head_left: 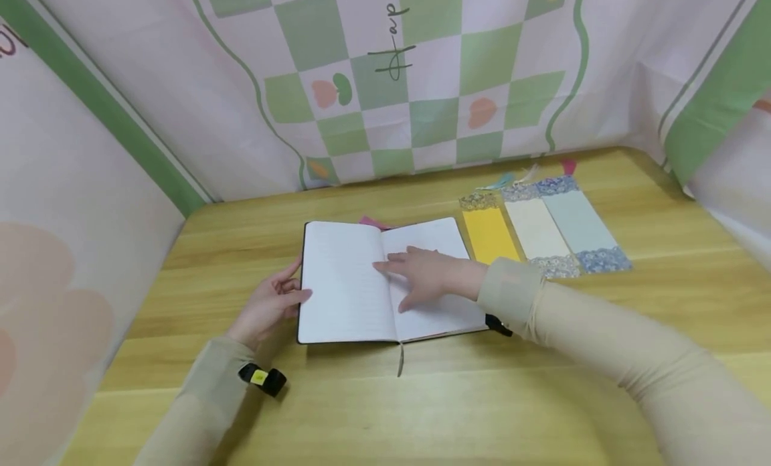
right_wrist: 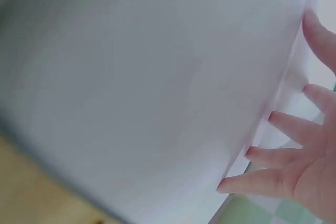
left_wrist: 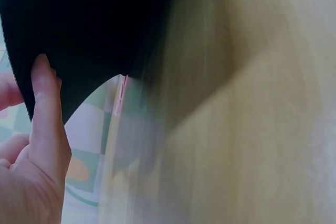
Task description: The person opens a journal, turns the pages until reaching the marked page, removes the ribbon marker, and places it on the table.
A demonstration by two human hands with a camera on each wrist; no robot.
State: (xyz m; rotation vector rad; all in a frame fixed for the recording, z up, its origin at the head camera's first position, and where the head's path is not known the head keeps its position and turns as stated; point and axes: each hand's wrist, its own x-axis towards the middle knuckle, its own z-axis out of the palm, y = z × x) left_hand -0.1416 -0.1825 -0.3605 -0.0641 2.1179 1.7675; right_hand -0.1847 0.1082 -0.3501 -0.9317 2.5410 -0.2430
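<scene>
An open notebook (head_left: 346, 285) with white pages and a black cover lies on the wooden table. My left hand (head_left: 271, 308) grips its left edge, thumb on the page and fingers beneath. In the left wrist view that hand (left_wrist: 47, 145) holds the black cover (left_wrist: 84, 24), which is lifted off the table at this side. Fingers spread, my right hand (head_left: 430, 275) rests on the right-hand page; its fingertips (right_wrist: 273, 116) lie along the fold in the right wrist view. A ribbon marker (head_left: 400, 360) hangs from the notebook's bottom edge. Something pink (head_left: 373, 221) pokes out behind the top edge.
Right of the notebook lie three lace-ended bookmarks with tassels: yellow (head_left: 490, 235), cream (head_left: 538, 231) and pale blue (head_left: 583, 225). My right forearm passes just in front of them. A checked green-and-white cloth (head_left: 373, 118) hangs behind the table (head_left: 385, 412).
</scene>
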